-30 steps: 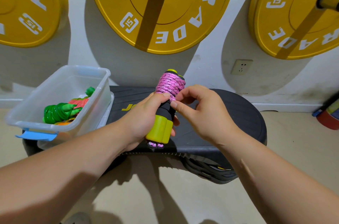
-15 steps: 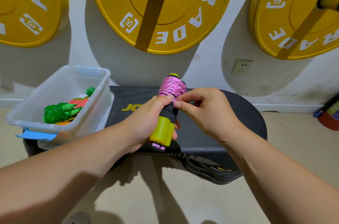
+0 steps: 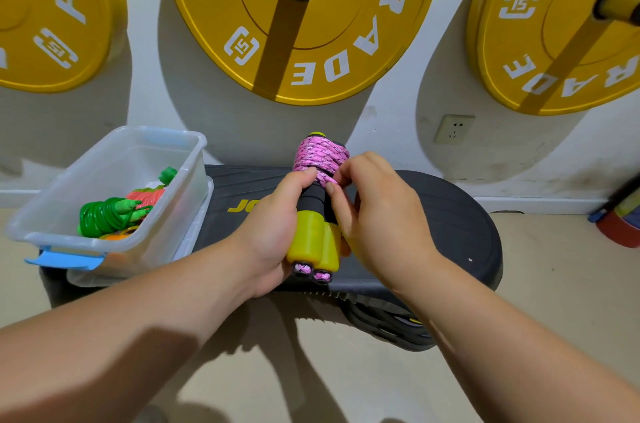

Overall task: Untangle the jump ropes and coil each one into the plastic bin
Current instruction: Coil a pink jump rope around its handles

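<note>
Turned more upright since a second ago, the coiled pink rope (image 3: 320,156) is held above the bench (image 3: 450,214): stiff handles (image 3: 311,242) gripped by the left hand (image 3: 270,232), soft cord pinched by the right hand (image 3: 377,218). Handles are judged the surest hold.

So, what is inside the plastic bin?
The plastic bin holds a coiled green rope and a red rope. Something orange lies beneath, mostly covered; I cannot identify it.

Handles (image 3: 313,244) mid-section covered by left hand (image 3: 273,232), right hand (image 3: 377,214) fingertips hidden behind pink rope (image 3: 320,156), platform lettering (image 3: 239,206) cut off by left hand, orange rope (image 3: 117,235) in bin (image 3: 69,239) mostly buried, possibly coiled, left plate (image 3: 41,7) and right plate (image 3: 554,52) cropped by frame edges, red object (image 3: 623,230) at right edge unidentifiable.
</note>
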